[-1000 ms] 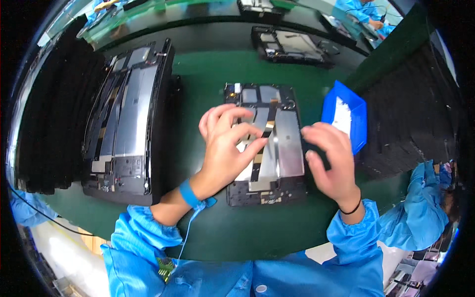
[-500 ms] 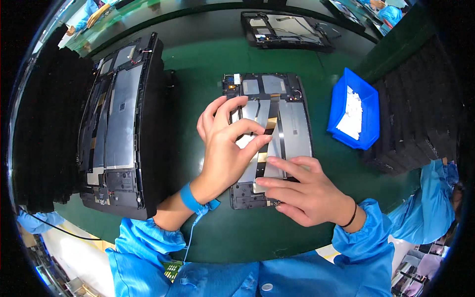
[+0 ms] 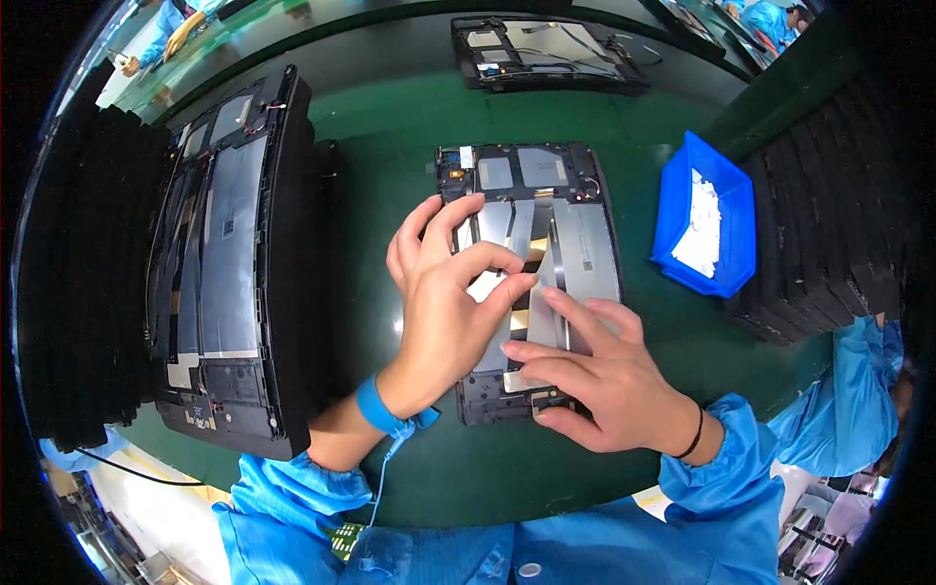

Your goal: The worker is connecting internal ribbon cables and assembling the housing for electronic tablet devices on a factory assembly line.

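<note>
An opened tablet [image 3: 595, 249] lies in front of me, its silver metal plate and black frame showing. A flat ribbon cable [image 3: 520, 320] with black and gold sections runs lengthwise down its middle. My left hand [image 3: 444, 283] reaches over the tablet's left side, thumb and forefinger pinched together at the cable. Whatever sits between those fingertips is hidden. My right hand [image 3: 604, 375] rests over the lower right part with fingers stretched apart. Its forefinger touches the plate just right of the cable, and its middle finger lies lower down near the cable's lower end.
Another opened tablet [image 3: 565, 54] lies at the back. On the left, a similar tablet [image 3: 229, 224] leans on its side against a black stack [image 3: 88, 253]. A blue bin [image 3: 743, 229] with white pieces stands right, beside stacked black trays [image 3: 829, 224]. A blue corded strap [image 3: 380, 409] circles my left wrist.
My right forefinger has moved up and right, off the cable and onto the plate beside it. My left hand keeps its pinch at nearly the same spot. The view has shifted slightly.
</note>
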A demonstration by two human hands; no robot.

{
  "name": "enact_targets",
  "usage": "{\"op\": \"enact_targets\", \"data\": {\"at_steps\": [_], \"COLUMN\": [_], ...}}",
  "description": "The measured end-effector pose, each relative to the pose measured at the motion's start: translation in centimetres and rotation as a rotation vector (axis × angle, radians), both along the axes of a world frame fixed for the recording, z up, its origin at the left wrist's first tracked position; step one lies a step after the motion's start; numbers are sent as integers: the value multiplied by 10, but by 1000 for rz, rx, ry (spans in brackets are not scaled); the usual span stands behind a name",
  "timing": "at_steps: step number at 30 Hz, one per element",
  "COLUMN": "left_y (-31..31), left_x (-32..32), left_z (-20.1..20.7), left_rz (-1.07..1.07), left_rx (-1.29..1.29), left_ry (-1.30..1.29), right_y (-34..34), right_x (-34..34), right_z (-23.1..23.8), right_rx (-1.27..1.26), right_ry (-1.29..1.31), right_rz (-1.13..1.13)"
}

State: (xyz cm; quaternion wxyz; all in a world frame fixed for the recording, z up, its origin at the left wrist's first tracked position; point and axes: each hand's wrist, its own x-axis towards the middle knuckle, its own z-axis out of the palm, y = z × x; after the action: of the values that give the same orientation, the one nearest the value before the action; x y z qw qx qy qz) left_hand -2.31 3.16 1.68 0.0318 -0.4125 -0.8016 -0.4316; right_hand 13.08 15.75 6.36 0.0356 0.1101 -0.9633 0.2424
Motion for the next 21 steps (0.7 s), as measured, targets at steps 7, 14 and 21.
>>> {"op": "enact_targets", "data": {"at_steps": [7, 14, 21], "left_y": [-1, 2, -5], "left_x": [0, -2, 9], "left_z": [1, -6, -10], "left_rz": [-8, 23, -14], "left_rx": [18, 52, 191], "left_ry": [-35, -40, -77], "right_y": [-1, 18, 30], "right_x": [0, -28, -24], "right_z": [-3, -13, -47], "right_rx": [1, 209, -656], "right_ry": [3, 127, 188], "right_rz": [-88, -214, -520]}}
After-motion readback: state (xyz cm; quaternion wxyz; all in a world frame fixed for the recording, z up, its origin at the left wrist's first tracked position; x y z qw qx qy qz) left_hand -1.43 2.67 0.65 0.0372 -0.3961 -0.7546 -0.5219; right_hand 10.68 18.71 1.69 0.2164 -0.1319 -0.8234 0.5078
